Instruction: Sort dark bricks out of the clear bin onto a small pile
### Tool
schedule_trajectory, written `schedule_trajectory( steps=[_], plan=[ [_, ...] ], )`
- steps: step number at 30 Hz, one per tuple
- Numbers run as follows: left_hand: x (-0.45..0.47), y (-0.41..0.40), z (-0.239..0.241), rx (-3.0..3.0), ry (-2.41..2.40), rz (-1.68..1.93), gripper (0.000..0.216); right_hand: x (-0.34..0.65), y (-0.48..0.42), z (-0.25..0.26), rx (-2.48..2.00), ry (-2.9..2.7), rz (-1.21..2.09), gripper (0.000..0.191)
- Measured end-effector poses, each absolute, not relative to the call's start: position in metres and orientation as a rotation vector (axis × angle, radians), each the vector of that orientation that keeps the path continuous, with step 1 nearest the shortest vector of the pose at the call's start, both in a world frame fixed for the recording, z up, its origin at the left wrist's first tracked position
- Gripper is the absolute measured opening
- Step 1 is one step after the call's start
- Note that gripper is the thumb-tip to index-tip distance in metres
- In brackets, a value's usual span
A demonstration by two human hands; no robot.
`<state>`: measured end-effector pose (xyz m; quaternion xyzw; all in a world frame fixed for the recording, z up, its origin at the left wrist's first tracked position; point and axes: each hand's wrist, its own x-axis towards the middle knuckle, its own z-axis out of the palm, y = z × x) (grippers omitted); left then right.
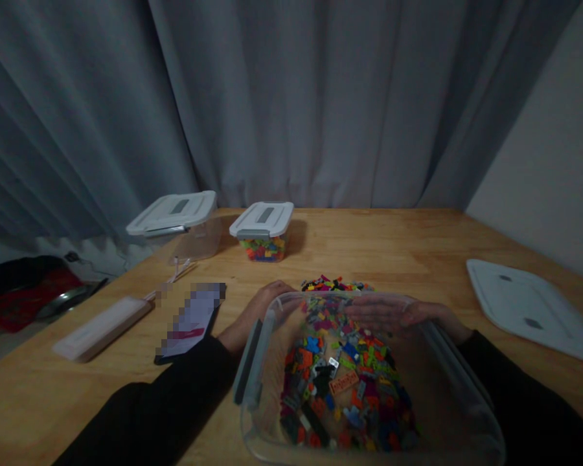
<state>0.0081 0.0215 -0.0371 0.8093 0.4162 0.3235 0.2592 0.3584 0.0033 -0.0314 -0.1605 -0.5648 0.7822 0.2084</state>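
A large clear plastic bin is tilted up in front of me, with several small coloured bricks heaped inside. My left hand grips the bin's far left corner, its fingers curled around the rim. My right hand is seen through the clear wall, fingers laid flat and together against the bin's far side. A small pile of loose bricks lies on the wooden table just past the bin. Both arms wear dark sleeves.
Two lidded clear boxes stand at the back: one looks empty, one holds coloured bricks. A white lid lies at the right. A long white case and a blurred card lie left. Grey curtains hang behind.
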Motion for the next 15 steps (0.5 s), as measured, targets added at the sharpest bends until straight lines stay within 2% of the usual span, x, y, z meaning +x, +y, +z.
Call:
schedule_trajectory(
  steps=[9, 15],
  plan=[
    [0.0089, 0.0242, -0.0430, 2.132, 1.167, 0.890, 0.031, 0.3556, -0.0001, -0.0275, -0.487, -1.547, 2.162, 0.071],
    [0.0021, 0.0263, -0.0346, 2.047, 1.142, 0.910, 0.023, 0.3556, -0.0016, -0.0248, -0.350, -1.566, 2.178, 0.066]
  ],
)
